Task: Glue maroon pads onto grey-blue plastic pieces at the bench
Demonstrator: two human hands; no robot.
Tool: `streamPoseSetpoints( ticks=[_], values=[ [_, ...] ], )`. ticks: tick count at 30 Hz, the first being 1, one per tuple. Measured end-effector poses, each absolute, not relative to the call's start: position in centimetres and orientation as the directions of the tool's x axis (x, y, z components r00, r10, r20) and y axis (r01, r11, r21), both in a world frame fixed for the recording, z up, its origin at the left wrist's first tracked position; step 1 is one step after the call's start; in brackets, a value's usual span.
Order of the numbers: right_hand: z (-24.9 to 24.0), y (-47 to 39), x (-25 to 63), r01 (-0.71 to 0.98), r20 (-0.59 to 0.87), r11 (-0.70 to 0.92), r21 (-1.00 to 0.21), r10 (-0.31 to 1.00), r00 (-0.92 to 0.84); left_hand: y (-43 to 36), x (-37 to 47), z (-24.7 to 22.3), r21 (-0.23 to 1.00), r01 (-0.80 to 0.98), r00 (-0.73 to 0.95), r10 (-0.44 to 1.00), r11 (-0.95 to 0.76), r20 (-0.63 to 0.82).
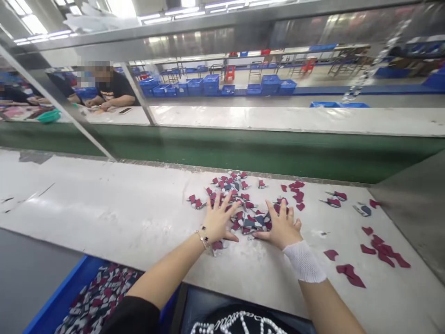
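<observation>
A loose pile of small maroon, grey and white pieces [248, 221] lies on the white table. My left hand [219, 220] rests at the pile's left side, its fingers spread over some pieces. At the right side of the pile is my right hand [282, 226], fingers apart, touching the pieces at its edge. Neither hand grips anything. A bracelet circles my left wrist, and a white mesh band covers my right wrist. Separate maroon pieces [385, 251] are scattered at the right, near two maroon-handled tools [333, 202].
A blue bin [57, 301] full of similar pieces stands below the table edge at the lower left. Beyond a green partition [208, 148] runs another white counter [243, 117], where a person in black sits. A metal panel [417, 208] borders the right side.
</observation>
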State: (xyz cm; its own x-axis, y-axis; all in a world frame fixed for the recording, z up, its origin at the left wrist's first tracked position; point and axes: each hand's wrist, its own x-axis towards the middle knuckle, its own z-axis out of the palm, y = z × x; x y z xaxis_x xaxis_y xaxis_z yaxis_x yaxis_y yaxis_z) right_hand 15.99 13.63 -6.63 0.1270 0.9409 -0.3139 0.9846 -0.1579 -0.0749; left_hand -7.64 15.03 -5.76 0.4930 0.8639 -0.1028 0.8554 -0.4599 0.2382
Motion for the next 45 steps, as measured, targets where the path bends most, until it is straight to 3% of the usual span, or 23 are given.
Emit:
streamPoseSetpoints(
  ticks=[4,10,15,21,28,36,45],
  values=[
    [-6.6,14.6,16.1,0.987,-0.351,-0.11,-0.116,0.934,0.063,17.7,-8.0,-4.9,0.249,0.9,0.409,0.892,-0.358,-0.194],
    [-5.5,13.3,16.0,0.985,-0.374,0.011,-0.172,0.924,-0.076,19.5,-7.6,-4.0,0.224,0.886,0.453,0.857,-0.405,-0.244],
    [-5.0,13.7,16.2,0.991,-0.382,-0.001,-0.137,0.923,-0.052,20.5,-6.2,-3.2,0.171,0.87,0.493,0.812,-0.462,-0.314],
    [-4.7,13.1,14.0,0.98,-0.418,0.168,-0.106,0.887,-0.197,20.5,-4.4,-2.6,0.125,0.818,0.565,0.743,-0.562,-0.359],
    [-4.6,14.8,14.6,0.973,-0.394,0.219,-0.073,0.89,-0.23,21.0,-3.7,-2.9,0.098,0.769,0.616,0.69,-0.632,-0.38],
    [-4.4,16.5,13.2,0.958,-0.351,0.246,-0.147,0.893,-0.283,21.4,-4.6,-2.2,0.104,0.718,0.665,0.635,-0.689,-0.393],
    [-4.8,18.2,13.3,0.926,-0.349,0.235,-0.296,0.876,-0.334,22.9,-6.0,-2.3,0.194,0.795,0.592,0.664,-0.575,-0.457]
  ],
)
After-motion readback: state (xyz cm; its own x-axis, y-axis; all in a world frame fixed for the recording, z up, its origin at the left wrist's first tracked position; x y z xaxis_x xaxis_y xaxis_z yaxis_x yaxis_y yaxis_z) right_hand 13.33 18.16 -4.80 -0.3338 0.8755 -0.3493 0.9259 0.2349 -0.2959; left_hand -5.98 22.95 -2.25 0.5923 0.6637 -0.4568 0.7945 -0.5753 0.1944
